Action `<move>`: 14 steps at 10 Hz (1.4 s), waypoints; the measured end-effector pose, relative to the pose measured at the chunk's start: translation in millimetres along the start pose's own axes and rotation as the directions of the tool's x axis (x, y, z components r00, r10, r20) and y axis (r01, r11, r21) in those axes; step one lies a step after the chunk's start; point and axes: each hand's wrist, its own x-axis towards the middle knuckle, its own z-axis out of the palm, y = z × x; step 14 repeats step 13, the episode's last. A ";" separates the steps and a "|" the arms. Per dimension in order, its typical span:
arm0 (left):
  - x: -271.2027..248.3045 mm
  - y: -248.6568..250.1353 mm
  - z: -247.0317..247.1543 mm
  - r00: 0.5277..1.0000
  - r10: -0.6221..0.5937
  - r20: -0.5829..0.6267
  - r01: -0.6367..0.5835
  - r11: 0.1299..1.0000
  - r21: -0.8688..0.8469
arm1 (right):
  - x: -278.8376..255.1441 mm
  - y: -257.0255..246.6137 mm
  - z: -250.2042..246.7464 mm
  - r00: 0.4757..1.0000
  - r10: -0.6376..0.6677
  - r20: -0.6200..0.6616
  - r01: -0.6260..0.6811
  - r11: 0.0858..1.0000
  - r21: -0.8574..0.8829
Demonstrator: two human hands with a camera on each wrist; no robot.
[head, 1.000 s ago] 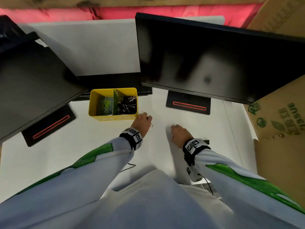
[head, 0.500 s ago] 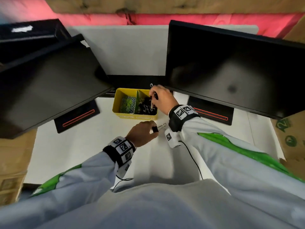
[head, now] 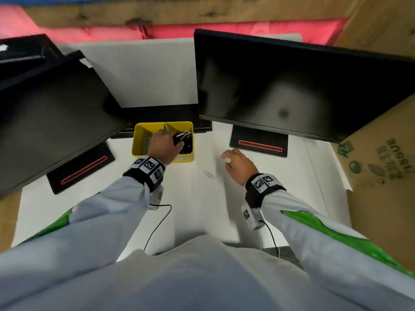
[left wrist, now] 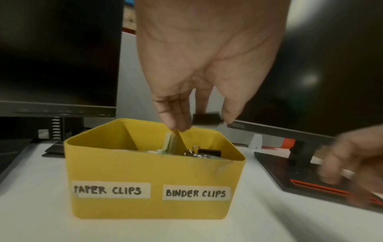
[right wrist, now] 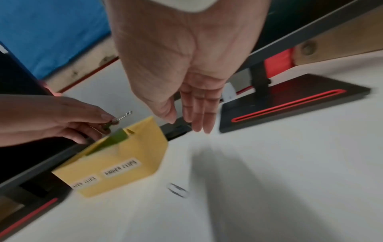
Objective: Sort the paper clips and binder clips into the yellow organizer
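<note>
The yellow organizer (head: 139, 140) stands under the monitors, labelled PAPER CLIPS on the left and BINDER CLIPS on the right (left wrist: 196, 193). Green paper clips (head: 148, 140) lie in its left half and black binder clips (left wrist: 209, 153) in its right. My left hand (head: 171, 138) hovers over the divider and pinches a black binder clip (head: 179, 140) with silver handles (right wrist: 124, 116). My right hand (head: 226, 159) floats open to the organizer's right, fingers straight (right wrist: 196, 114), holding nothing. One silver paper clip (head: 209, 174) lies loose on the white table between the hands.
Two dark monitors (head: 292, 86) overhang the back of the table, their black bases with red stripes (head: 259, 145) on either side of the organizer. A cardboard box (head: 381, 176) borders the right edge. Wrist-camera cables trail near the front edge.
My right hand has pulled back from the organizer to the right and is now empty. My left hand has carried its binder clip from the table up over the organizer.
</note>
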 end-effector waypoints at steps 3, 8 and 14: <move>-68.4 28.2 56.1 0.940 0.252 0.230 -0.253 0.967 -0.025 | -91.9 119.8 0.4 0.801 0.598 0.015 -0.570 0.771 -0.284; -145.4 -27.2 80.0 0.824 0.048 0.564 -0.140 0.983 0.121 | 0.2 -62.4 2.5 0.976 -0.127 0.175 0.084 0.969 0.232; -113.8 7.8 60.0 0.859 0.041 0.510 -0.113 0.987 0.111 | -24.9 -63.9 15.3 0.922 -0.056 0.384 0.062 0.998 -0.001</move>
